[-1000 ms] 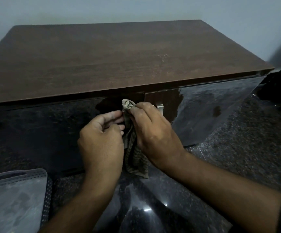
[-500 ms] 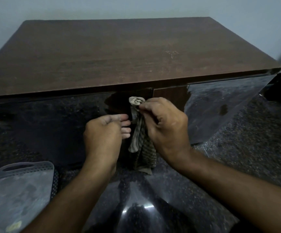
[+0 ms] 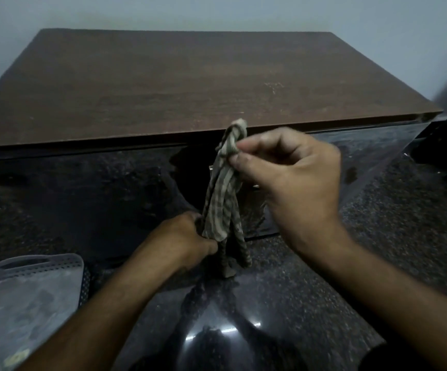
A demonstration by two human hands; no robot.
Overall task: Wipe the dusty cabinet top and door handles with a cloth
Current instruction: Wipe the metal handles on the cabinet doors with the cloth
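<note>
Nearest you, the glossy dark speckled floor (image 3: 283,303) reflects a ceiling light, and a pale perforated plastic basket (image 3: 29,285) is cut off by the lower left edge. Your left hand (image 3: 184,236) is closed around the lower part of the striped cloth (image 3: 223,199), its fingers hidden behind the fabric. Your right hand (image 3: 292,178) pinches the cloth's upper end between thumb and fingertips, the other fingers curled loosely. The cloth is stretched into a twisted rope, its long axis running nearly upright, top end reaching the cabinet's front edge and its tail hanging close to the floor. Behind it, only a small glint of a door handle (image 3: 211,168) shows; the rest is covered. The shiny dark doors (image 3: 83,199) mirror the floor. Beyond lies the brown wood-grain cabinet top (image 3: 190,84), against a plain pale wall (image 3: 217,12).
</note>
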